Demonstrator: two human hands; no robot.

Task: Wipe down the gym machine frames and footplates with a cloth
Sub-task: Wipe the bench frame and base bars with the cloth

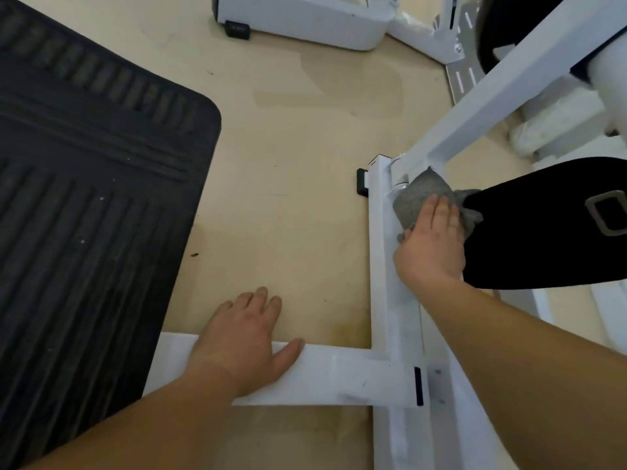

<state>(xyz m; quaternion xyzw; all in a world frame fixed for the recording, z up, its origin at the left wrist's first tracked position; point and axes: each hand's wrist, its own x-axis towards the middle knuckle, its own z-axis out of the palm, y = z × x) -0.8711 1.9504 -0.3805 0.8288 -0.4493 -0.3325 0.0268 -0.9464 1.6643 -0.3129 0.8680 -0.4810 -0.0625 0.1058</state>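
A white gym machine frame [381, 266] lies low on the tan floor, with a long rail running away from me and a crossbar [342, 371] reaching left. My right hand [432, 245] presses a grey cloth [422, 198] onto the rail near its far joint, fingers straight on top of the cloth. Just right of that hand sits a black footplate [543, 225] with a grey strap buckle. My left hand [242, 337] rests flat on the crossbar, fingers spread onto the floor beyond it.
A large black ribbed rubber mat [88, 198] covers the floor on the left. Another white machine base [305, 18] stands at the top, and a slanted white beam [502, 89] rises to the upper right. Bare tan floor [288, 198] lies between mat and rail.
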